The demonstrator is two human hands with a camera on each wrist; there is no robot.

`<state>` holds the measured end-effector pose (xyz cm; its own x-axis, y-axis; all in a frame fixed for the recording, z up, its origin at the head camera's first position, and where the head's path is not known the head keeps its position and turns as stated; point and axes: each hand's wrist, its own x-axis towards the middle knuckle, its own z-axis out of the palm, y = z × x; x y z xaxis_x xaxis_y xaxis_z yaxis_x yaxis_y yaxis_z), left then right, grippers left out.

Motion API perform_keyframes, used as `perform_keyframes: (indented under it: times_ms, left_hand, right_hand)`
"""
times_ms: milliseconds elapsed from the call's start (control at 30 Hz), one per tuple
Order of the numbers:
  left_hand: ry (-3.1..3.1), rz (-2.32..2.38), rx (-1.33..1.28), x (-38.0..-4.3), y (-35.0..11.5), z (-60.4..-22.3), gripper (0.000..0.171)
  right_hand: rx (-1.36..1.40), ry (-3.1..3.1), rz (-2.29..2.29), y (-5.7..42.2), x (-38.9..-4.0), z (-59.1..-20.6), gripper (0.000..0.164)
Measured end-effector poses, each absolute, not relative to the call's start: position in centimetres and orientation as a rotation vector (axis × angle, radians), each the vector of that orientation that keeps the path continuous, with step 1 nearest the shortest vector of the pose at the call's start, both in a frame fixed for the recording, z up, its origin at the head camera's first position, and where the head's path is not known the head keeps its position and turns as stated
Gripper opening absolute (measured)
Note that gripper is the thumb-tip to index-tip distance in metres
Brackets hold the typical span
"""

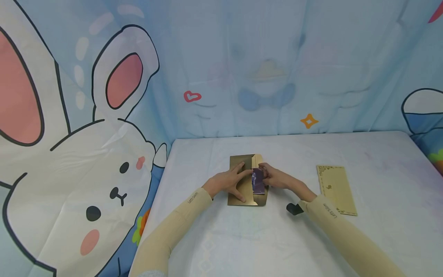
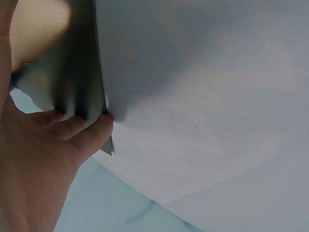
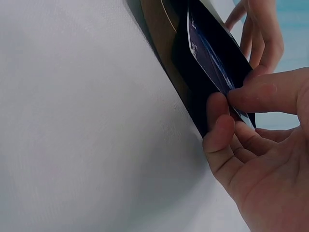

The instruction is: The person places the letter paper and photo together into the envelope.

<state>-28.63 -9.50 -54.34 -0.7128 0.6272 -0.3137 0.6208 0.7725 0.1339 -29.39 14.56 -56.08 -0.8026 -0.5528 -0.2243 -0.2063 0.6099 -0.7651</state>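
Note:
A gold envelope (image 1: 247,189) lies on the white table with its opening to the right. Spread across its left part, my left hand (image 1: 225,182) rests with fingers apart; in the left wrist view its fingertips (image 2: 104,123) touch the envelope near an edge. A dark purple printed card (image 1: 257,182) sits partly inside the opening. My right hand (image 1: 277,177) pinches the card's outer edge between thumb and fingers. From the right wrist view, the card (image 3: 207,53) stands between the parted layers of the envelope. Its inner end is hidden.
To the right lies a pale gold printed rectangle (image 1: 337,190) with an ornamental border, close to my right forearm. A small black object (image 1: 294,209) shows at the right sleeve cuff. Behind the table (image 1: 207,150) hangs a blue cartoon cloth (image 1: 225,69).

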Motion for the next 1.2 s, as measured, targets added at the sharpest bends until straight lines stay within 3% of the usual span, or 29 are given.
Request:
perform_keyframes:
  times_ms: [1200]
  left_hand:
    - [2.636,0.006,0.949,-28.6,-9.6,-54.4,0.110]
  right_hand:
    - [-0.628,2.430,-1.109,12.1,-29.2,-56.2,0.058]
